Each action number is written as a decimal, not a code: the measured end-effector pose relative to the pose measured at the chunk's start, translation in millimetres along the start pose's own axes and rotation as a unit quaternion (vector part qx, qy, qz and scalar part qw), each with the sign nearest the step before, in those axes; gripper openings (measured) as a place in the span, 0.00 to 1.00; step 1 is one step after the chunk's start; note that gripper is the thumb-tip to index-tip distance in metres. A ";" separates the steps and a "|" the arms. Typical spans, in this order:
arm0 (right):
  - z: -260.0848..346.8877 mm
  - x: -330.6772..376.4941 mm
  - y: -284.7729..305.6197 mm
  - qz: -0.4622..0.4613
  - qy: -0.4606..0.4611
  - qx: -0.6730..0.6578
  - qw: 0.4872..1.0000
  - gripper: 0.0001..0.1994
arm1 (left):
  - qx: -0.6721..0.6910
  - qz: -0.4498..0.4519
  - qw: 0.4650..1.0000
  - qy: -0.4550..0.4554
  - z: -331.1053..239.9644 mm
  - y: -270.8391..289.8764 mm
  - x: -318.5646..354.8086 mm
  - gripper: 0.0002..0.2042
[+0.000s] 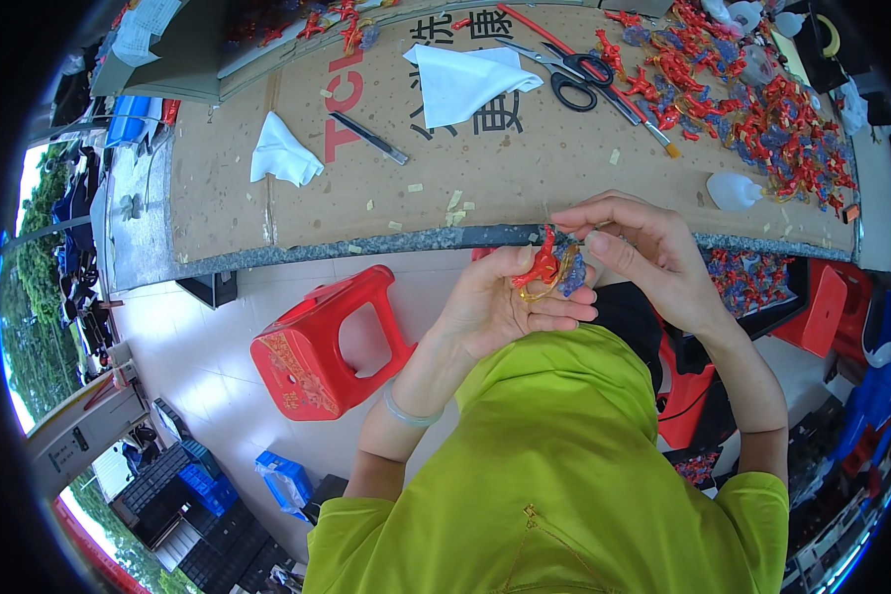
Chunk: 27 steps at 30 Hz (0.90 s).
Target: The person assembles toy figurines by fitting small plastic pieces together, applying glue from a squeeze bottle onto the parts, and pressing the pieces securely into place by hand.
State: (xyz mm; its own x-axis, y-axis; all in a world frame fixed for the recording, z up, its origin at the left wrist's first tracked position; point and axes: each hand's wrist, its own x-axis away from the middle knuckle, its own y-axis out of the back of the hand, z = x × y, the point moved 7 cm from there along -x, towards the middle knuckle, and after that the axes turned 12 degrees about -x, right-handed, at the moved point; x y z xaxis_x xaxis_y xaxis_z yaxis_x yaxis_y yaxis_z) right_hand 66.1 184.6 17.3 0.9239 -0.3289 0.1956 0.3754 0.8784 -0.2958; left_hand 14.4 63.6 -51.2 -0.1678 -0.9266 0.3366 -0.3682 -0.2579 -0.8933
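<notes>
A small figurine (pixel 544 265) in red, with yellow and translucent blue-purple parts, lies across the fingers of my left hand (pixel 488 297). The left thumb presses on its red part, and the palm faces up. My right hand (pixel 645 246) is at the figurine's top right, its thumb and forefinger brought close together by the upper end. Whatever sits between those right fingertips is too small to make out. Both hands are just in front of the table's near edge, above my lap.
On the cardboard-covered table (pixel 356 203) lie a tweezers-like tool (pixel 368 137), white cloths (pixel 285 150), black-handled scissors (pixel 576 79), a red-handled brush (pixel 653 129) and a squeeze bottle (pixel 733 191). A pile of similar figurines (pixel 762 129) covers the right side. A red stool (pixel 317 346) stands at left.
</notes>
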 end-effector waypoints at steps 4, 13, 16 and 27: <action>6.6 -7.1 -2.8 0.013 0.017 0.056 0.998 0.12 | -0.039 -0.010 0.999 0.035 3.2 -1.4 0.3 0.28; -0.5 -18.4 -2.0 0.035 -0.023 0.093 0.995 0.08 | -0.062 -0.028 0.996 0.051 2.5 -3.0 -0.4 0.34; -1.1 -18.1 -0.2 0.027 -0.005 0.092 0.995 0.08 | -0.063 0.027 0.995 0.070 1.4 -7.5 0.4 0.35; 2.5 -6.8 7.1 -0.080 0.085 0.116 0.986 0.08 | -0.317 -0.187 0.921 -0.129 -27.3 -4.7 7.3 0.21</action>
State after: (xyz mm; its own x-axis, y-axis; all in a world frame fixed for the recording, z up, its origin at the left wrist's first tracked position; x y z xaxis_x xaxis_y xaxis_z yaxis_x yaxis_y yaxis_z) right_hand 62.3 193.9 16.3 0.8606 -0.5061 0.0570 0.5087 0.8596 -0.0484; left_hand -10.0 65.5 -36.4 0.2716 -0.8609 0.4303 -0.8301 -0.4358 -0.3478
